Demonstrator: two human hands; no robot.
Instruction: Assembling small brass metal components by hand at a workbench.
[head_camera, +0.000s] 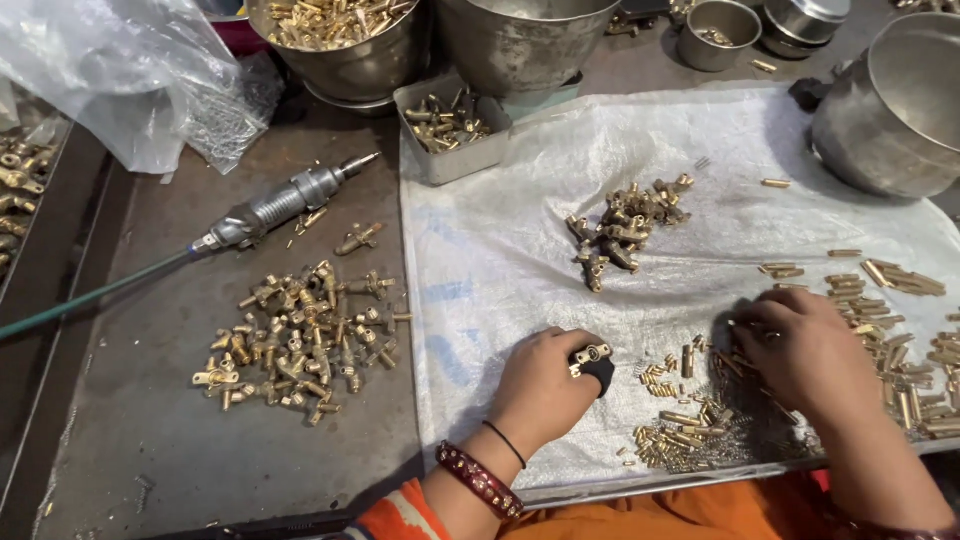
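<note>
Head view: a brass fitting (590, 355) is pinched in the left hand (545, 385); small pins (690, 405) are being picked by the curled right hand (805, 350); next, careful alignment is likely required.

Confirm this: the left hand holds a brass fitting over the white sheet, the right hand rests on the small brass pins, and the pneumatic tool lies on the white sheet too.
One thing is wrong. The pneumatic tool lies on the bare metal table, left of the white sheet, as the head view shows. The left hand does hold a brass fitting over the sheet, and the right hand rests on the small brass pins.
</note>
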